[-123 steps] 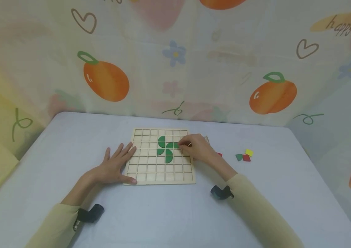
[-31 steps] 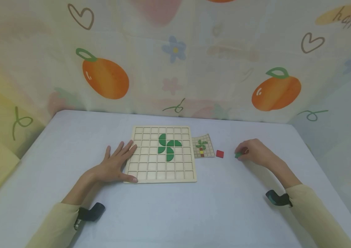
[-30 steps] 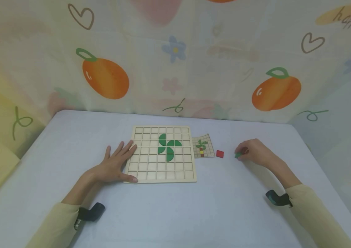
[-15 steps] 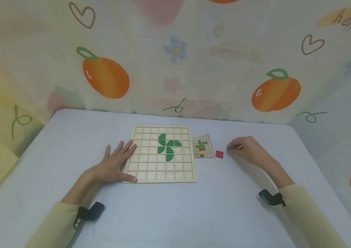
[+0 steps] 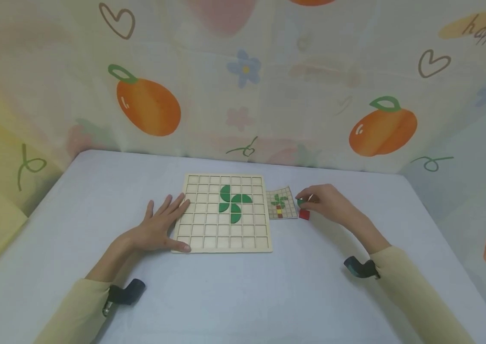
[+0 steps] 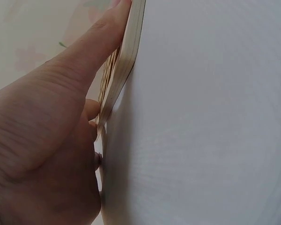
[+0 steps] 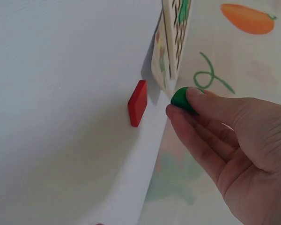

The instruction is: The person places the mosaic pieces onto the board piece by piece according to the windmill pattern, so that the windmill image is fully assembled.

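Note:
My left hand (image 5: 154,234) rests with spread fingers on the left edge of a wooden grid board (image 5: 253,230); its thumb lies on the near left corner. Several green quarter-circle tiles (image 5: 235,218) sit in the board's cells in a pinwheel shape. Between thumb and fingertips, my right hand (image 5: 326,201) pinches another green tile (image 7: 181,99) with a rounded edge, raised off the table. Just below those fingertips lies a red square tile (image 5: 304,215). The patterned card (image 5: 287,206) is to their left, against the board's right side.
A white cloth covers the table (image 5: 243,296), and a fruit-printed curtain (image 5: 208,95) hangs behind its far edge. The right hand hides the tabletop behind it. A red edge shows at the bottom of the right wrist view.
My right hand has left the green tile on the board, picked up another green tile at the right, and carried it left to beside the card. The left hand has stayed put.

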Action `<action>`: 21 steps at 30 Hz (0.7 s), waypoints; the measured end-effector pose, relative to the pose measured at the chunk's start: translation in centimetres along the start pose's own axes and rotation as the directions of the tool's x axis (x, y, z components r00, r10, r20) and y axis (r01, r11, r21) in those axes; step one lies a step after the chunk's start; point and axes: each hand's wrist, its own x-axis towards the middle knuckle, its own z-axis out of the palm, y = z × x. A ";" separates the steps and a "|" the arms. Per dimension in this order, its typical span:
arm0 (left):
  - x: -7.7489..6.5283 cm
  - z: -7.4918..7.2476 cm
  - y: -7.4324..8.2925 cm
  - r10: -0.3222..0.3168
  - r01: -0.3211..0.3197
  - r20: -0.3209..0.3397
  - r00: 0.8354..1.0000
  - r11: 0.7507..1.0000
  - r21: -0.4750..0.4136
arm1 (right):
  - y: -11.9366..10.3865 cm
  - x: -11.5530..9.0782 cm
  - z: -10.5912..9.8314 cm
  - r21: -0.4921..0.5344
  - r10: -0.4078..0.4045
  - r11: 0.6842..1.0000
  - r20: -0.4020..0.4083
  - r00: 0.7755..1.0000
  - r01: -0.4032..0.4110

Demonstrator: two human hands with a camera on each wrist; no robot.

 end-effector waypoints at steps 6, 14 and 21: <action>0.0 0.0 0.1 -0.011 0.011 0.003 1.000 1.000 0.002 | -1.2 0.7 -0.1 -0.002 -0.035 0.999 -0.010 0.999 0.035; 0.2 0.1 0.0 -0.014 0.014 0.004 1.000 1.000 0.003 | -2.5 1.4 0.0 0.002 -0.113 0.994 -0.036 0.993 0.114; 0.1 0.1 0.1 -0.009 0.009 -0.001 1.000 1.000 0.002 | -3.6 2.6 0.2 0.025 -0.145 0.989 -0.020 0.989 0.145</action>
